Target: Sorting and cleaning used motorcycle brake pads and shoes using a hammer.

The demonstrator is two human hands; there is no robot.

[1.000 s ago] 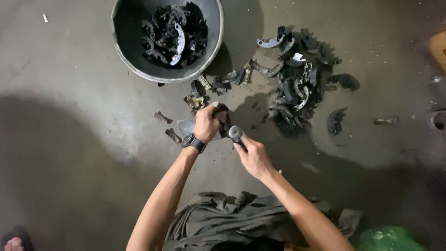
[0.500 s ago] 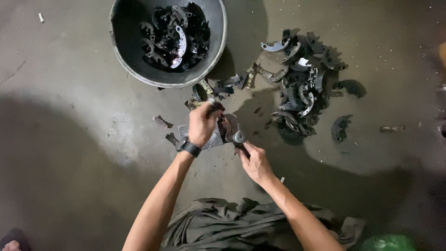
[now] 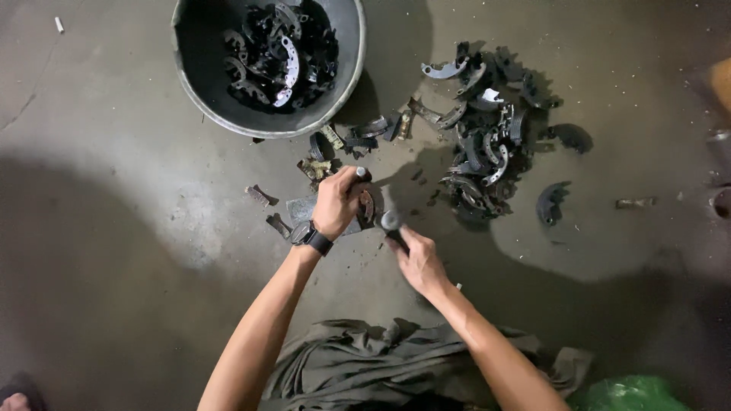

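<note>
My left hand (image 3: 337, 202), with a dark watch on its wrist, is closed around a short metal punch (image 3: 360, 173) held upright over a curved brake shoe (image 3: 368, 207). The shoe rests on a small flat metal plate (image 3: 300, 208) on the concrete floor. My right hand (image 3: 419, 263) grips the handle of a small hammer, whose blurred head (image 3: 391, 220) hangs just right of the shoe and below the punch's top.
A grey bucket (image 3: 228, 122) holding several dark brake shoes stands at the top. A pile of brake shoes (image 3: 480, 144) lies to the right, with one loose shoe (image 3: 550, 204) beyond it. Scraps (image 3: 260, 195) lie left of the plate. A crumpled cloth (image 3: 381, 358) is near me.
The hammer head has stayed close to the shoe with small blurred movements. My left hand keeps the punch over the shoe. The view has shifted slightly.
</note>
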